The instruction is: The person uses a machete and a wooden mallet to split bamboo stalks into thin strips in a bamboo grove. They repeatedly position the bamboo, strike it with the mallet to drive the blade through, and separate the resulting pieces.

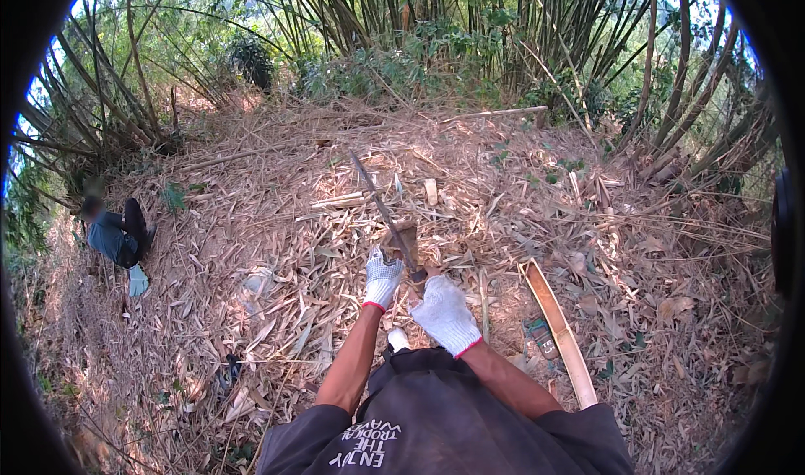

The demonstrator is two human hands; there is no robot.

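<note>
A long, dark-bladed machete (pixel 384 209) points away from me and slightly left. My right hand (pixel 444 311), in a white knit glove with a red cuff, is closed around its handle. My left hand (pixel 381 280), in a matching glove with dark dots, is beside the lower blade. Its thumb and fingers look apart, and nothing shows between them. Just beyond my hands, partly covered by the blade, is a brown wooden block or stump (pixel 401 235).
A split bamboo length (pixel 560 328) lies at my right beside a small dark green object (pixel 541 338). Dry leaves and bamboo pieces (pixel 344 200) litter the ground. A person (pixel 116 233) sits at far left. Bamboo clumps (pixel 402 14) stand behind, and a pole (pixel 495 114) lies before them.
</note>
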